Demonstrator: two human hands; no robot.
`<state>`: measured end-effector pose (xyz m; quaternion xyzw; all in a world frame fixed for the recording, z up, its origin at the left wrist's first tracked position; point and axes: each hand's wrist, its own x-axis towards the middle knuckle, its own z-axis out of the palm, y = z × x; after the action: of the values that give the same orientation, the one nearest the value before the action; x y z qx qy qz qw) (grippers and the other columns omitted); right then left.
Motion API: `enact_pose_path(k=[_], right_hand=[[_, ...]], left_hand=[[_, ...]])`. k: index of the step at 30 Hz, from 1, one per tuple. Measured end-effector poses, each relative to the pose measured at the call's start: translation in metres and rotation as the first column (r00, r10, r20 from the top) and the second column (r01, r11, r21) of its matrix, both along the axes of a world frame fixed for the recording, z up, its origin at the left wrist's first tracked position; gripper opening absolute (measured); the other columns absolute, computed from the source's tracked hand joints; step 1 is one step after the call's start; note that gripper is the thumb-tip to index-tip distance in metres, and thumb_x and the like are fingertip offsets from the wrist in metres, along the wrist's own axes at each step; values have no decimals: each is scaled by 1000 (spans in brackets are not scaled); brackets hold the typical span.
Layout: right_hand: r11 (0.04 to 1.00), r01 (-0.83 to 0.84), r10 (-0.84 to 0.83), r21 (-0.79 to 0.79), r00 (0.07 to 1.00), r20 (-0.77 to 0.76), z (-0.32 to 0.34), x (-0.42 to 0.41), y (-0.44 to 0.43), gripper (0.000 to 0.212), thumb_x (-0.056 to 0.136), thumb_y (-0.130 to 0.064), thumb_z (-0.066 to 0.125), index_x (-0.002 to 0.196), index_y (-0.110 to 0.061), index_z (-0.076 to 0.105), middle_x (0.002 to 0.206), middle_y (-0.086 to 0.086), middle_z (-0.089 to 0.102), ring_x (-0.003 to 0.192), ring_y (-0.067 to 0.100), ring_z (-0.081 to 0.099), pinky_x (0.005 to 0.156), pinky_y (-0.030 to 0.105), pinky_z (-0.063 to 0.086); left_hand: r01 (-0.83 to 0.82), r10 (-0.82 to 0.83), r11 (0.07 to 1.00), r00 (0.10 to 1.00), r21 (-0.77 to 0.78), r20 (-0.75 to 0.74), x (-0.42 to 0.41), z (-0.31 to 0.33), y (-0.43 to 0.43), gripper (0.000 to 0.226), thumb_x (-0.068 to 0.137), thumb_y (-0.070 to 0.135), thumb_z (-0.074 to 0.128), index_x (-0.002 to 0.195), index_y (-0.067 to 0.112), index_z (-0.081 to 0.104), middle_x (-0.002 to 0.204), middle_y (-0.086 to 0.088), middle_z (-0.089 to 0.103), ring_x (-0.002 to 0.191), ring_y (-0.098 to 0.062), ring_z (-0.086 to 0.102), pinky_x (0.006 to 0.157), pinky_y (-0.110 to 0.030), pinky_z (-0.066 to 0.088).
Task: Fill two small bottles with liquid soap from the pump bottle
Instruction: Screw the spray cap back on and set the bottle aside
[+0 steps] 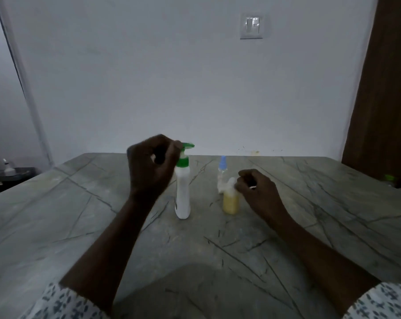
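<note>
A white pump bottle [183, 194] with a green pump head [187, 146] stands upright in the middle of the table. My left hand [152, 165] is curled beside the pump head, its fingertips at the head's left end. To the right stands a small bottle [230, 202] full of yellow soap, with a white cap. My right hand [255, 189] pinches that cap. Behind it stands a second small bottle [222, 173], clear, with a blue cap on.
The grey marble table [79, 215] runs up to a white wall. A brown door or curtain [383, 88] stands at the right. A dark shelf with small items [8, 172] sits at far left, and a green object [389, 178] lies at the table's right edge.
</note>
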<state>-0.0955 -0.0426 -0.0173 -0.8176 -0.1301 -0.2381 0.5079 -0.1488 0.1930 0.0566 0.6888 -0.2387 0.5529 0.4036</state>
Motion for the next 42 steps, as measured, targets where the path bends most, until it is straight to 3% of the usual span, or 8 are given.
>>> enact_pose_path(k=[4, 7, 12, 19, 23, 30, 37, 42], right_hand=[[988, -99, 105, 120, 993, -49, 2, 3, -16, 27, 86, -19, 65, 113, -18, 68, 99, 0, 72, 95, 20, 69, 83, 41, 59], [971, -213, 227, 111, 965, -133, -1, 2, -19, 42, 81, -9, 66, 122, -16, 64, 104, 7, 69, 100, 25, 67, 87, 44, 58], [970, -221, 200, -102, 963, -183, -5, 2, -12, 64, 72, -12, 81, 129, -24, 56, 111, -1, 69, 102, 14, 67, 91, 41, 56], [970, -236, 220, -61, 954, -202, -8, 6, -8, 79, 70, -30, 86, 139, -20, 49, 106, 3, 73, 99, 15, 69, 94, 37, 54], [942, -308, 333, 135, 914, -233, -3, 3, -9, 63, 81, -33, 76, 137, -13, 53, 103, 9, 75, 92, 19, 73, 90, 41, 58], [959, -283, 283, -4, 959, 21, 1, -5, -3, 57, 77, -3, 72, 127, -29, 59, 104, 0, 69, 99, 13, 67, 83, 29, 58], [992, -116, 112, 39, 988, 108, 2, -3, 9, 30, 83, -24, 76, 111, -24, 67, 80, -1, 73, 78, 7, 70, 74, 21, 55], [992, -11, 8, 127, 1000, 20, 1, 4, 14, 17, 92, -22, 63, 106, -17, 71, 88, 1, 74, 81, 14, 71, 74, 38, 60]], left_hand=[[184, -150, 970, 967, 158, -205, -21, -26, -43, 37, 91, 27, 59, 68, 0, 72, 53, -8, 62, 43, -17, 51, 42, -25, 39], [111, 39, 956, 870, 273, -492, -10, -45, -64, 16, 87, 26, 68, 89, 11, 74, 64, 5, 67, 51, -8, 60, 48, -18, 48], [85, 272, 914, 597, 396, -755, 12, -75, -80, 54, 88, 26, 72, 134, 7, 51, 122, -8, 63, 107, -20, 62, 84, -30, 53], [107, 148, 954, 640, 279, -754, 32, -81, -82, 47, 81, 32, 82, 120, 14, 62, 108, 2, 68, 87, -8, 57, 56, -9, 35], [109, 75, 976, 640, 187, -765, 36, -86, -80, 40, 79, 39, 83, 107, 15, 68, 97, 3, 69, 84, -10, 62, 61, -12, 39], [111, 67, 978, 637, 178, -768, 31, -81, -79, 30, 75, 36, 87, 87, 21, 64, 74, 12, 60, 62, 2, 53, 51, -7, 37], [118, 50, 980, 640, 163, -767, 27, -84, -86, 37, 72, 37, 89, 89, 25, 58, 73, 18, 55, 64, 5, 52, 51, -7, 37], [128, 26, 982, 633, 138, -773, 28, -85, -84, 39, 71, 36, 90, 93, 24, 59, 78, 15, 58, 66, 4, 53, 54, -6, 37]])
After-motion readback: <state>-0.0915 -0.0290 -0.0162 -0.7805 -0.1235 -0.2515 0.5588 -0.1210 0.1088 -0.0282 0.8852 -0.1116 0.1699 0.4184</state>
